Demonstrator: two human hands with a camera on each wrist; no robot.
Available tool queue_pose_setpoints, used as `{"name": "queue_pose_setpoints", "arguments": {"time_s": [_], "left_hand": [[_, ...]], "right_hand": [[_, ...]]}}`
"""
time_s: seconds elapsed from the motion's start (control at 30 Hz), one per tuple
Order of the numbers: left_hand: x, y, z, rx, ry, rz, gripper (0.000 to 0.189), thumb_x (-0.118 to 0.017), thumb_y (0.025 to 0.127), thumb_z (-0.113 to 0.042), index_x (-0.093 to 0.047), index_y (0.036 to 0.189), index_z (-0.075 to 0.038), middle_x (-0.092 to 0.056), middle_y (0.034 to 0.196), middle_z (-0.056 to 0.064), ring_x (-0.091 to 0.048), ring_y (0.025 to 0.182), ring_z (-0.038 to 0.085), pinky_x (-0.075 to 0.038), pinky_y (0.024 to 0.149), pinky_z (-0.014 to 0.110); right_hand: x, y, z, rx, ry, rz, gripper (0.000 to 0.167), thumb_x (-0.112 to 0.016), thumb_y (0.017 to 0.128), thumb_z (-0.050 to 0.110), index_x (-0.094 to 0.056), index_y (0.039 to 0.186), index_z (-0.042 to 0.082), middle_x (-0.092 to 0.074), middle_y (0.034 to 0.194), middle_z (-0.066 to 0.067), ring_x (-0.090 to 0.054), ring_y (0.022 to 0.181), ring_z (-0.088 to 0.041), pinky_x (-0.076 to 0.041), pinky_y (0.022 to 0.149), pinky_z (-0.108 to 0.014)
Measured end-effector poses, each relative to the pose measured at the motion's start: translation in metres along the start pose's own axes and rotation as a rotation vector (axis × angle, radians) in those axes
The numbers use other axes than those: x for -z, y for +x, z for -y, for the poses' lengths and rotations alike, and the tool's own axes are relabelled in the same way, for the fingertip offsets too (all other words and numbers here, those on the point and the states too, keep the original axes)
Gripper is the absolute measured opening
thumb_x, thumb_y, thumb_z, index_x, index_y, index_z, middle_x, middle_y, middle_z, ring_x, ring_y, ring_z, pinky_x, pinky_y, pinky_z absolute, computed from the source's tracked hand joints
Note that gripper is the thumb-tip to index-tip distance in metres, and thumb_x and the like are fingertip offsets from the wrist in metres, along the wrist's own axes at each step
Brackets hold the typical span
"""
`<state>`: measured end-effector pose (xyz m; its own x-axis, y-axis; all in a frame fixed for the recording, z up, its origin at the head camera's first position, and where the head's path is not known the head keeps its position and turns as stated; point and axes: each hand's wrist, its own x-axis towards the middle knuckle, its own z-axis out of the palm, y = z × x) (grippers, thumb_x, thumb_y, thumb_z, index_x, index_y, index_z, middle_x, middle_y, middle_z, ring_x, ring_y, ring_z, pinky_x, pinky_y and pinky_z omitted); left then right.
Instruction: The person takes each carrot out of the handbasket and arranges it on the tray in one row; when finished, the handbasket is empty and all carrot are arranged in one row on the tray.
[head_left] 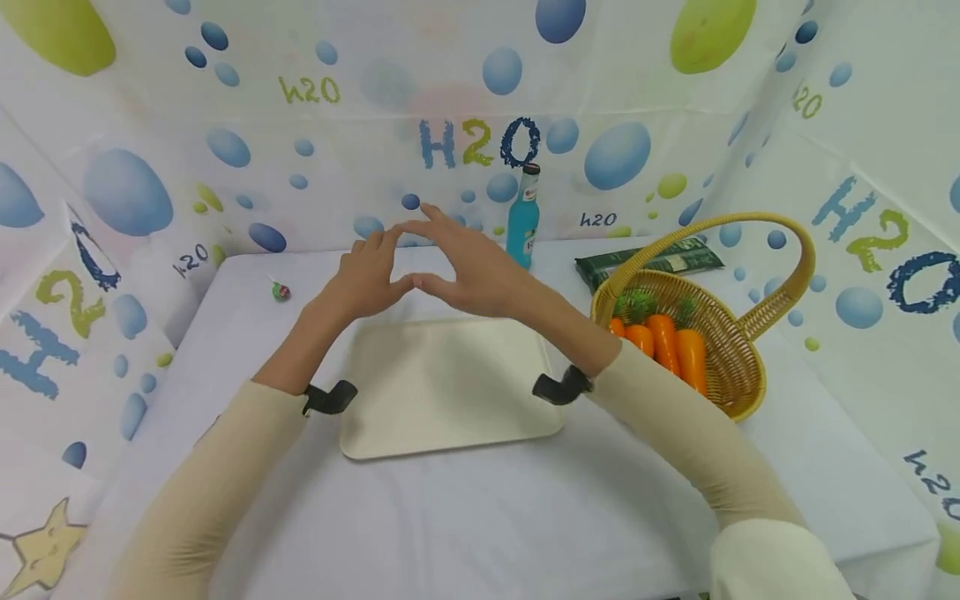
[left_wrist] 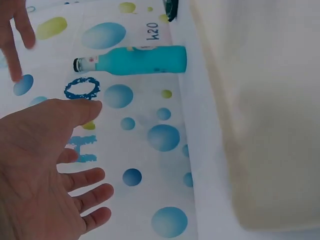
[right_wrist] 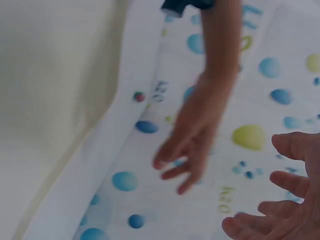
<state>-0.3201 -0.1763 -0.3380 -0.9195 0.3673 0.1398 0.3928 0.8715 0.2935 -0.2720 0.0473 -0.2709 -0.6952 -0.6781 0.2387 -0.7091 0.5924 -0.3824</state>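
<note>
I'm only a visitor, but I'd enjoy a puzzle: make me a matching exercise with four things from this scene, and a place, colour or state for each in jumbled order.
Things
1. tray
2. bottle
3. basket
4. left hand

Descriptions
A. blue, standing upright
B. raised, holding nothing
C. cream, lying flat on the table
D. at the right, with orange carrots inside

Right pairs: 1-C, 2-A, 3-D, 4-B
</note>
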Motion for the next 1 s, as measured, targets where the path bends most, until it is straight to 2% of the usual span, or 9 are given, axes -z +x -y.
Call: {"name": "queue_pose_setpoints", "arguments": {"time_s": [0.1,0.2,0.3,0.4,0.53,0.67,0.83,1.0], "left_hand": [[-0.006,-0.019,0.005,0.017,-0.039,-0.020,0.080,-0.061,0.096,-0.035,-0.019,0.154,0.000,-0.033,0.145,0.032,-0.033,0.126,0.055,-0.032,0.095,0.070],[-0.012,-0.038,0.014,0.076,-0.114,-0.031,0.071,-0.061,0.095,-0.033,-0.030,0.147,0.005,-0.039,0.135,0.032,-0.037,0.119,0.052,-0.035,0.092,0.065],[-0.018,-0.055,0.022,0.162,-0.192,-0.021,0.061,-0.060,0.096,-0.031,-0.039,0.137,0.009,-0.042,0.125,0.032,-0.043,0.109,0.049,-0.039,0.088,0.059],[-0.023,-0.070,0.029,0.249,-0.242,0.030,0.057,-0.058,0.096,-0.032,-0.041,0.132,0.010,-0.043,0.120,0.030,-0.049,0.101,0.045,-0.045,0.081,0.053],[-0.030,-0.087,0.038,0.326,-0.278,0.130,0.058,-0.057,0.096,-0.035,-0.043,0.129,0.010,-0.049,0.118,0.029,-0.056,0.097,0.041,-0.049,0.075,0.048],[-0.039,-0.102,0.047,0.380,-0.341,0.203,0.057,-0.058,0.096,-0.036,-0.045,0.127,0.009,-0.055,0.115,0.026,-0.059,0.092,0.034,-0.051,0.073,0.042],[-0.046,-0.117,0.053,0.410,-0.441,0.202,0.047,-0.058,0.096,-0.027,-0.047,0.126,0.007,-0.061,0.108,0.019,-0.064,0.079,0.022,-0.051,0.068,0.034],[-0.046,-0.115,0.050,0.414,-0.508,0.191,0.040,-0.054,0.093,-0.017,-0.048,0.124,0.008,-0.063,0.106,0.019,-0.065,0.075,0.019,-0.053,0.067,0.032]], "right_hand": [[0.013,-0.038,0.009,0.043,0.007,0.018,0.058,-0.058,0.099,0.038,-0.041,0.151,0.020,-0.029,0.159,-0.001,-0.034,0.141,-0.018,-0.034,0.109,-0.043],[0.027,-0.077,0.009,0.046,-0.001,0.058,0.054,-0.058,0.099,0.039,-0.046,0.148,0.020,-0.042,0.152,0.001,-0.041,0.136,-0.016,-0.038,0.106,-0.040],[0.042,-0.113,0.003,-0.003,-0.018,0.090,0.053,-0.061,0.097,0.039,-0.049,0.146,0.021,-0.052,0.142,0.002,-0.052,0.125,-0.016,-0.045,0.099,-0.041],[0.057,-0.145,-0.010,-0.072,-0.049,0.111,0.050,-0.064,0.096,0.038,-0.053,0.142,0.022,-0.059,0.133,0.004,-0.057,0.115,-0.015,-0.048,0.093,-0.042],[0.076,-0.181,-0.042,-0.165,-0.068,0.147,0.041,-0.064,0.096,0.035,-0.059,0.134,0.020,-0.061,0.127,0.005,-0.058,0.113,-0.018,-0.049,0.092,-0.046],[0.086,-0.204,-0.078,-0.280,-0.068,0.191,0.036,-0.066,0.096,0.031,-0.061,0.128,0.017,-0.062,0.124,0.000,-0.057,0.113,-0.024,-0.048,0.091,-0.051],[0.083,-0.225,-0.140,-0.411,-0.081,0.232,0.044,-0.067,0.095,0.030,-0.058,0.132,0.007,-0.061,0.126,-0.014,-0.058,0.112,-0.036,-0.048,0.089,-0.056],[0.072,-0.242,-0.192,-0.515,-0.094,0.252,0.047,-0.067,0.095,0.024,-0.055,0.130,-0.004,-0.059,0.124,-0.028,-0.058,0.110,-0.045,-0.047,0.087,-0.061]]}}
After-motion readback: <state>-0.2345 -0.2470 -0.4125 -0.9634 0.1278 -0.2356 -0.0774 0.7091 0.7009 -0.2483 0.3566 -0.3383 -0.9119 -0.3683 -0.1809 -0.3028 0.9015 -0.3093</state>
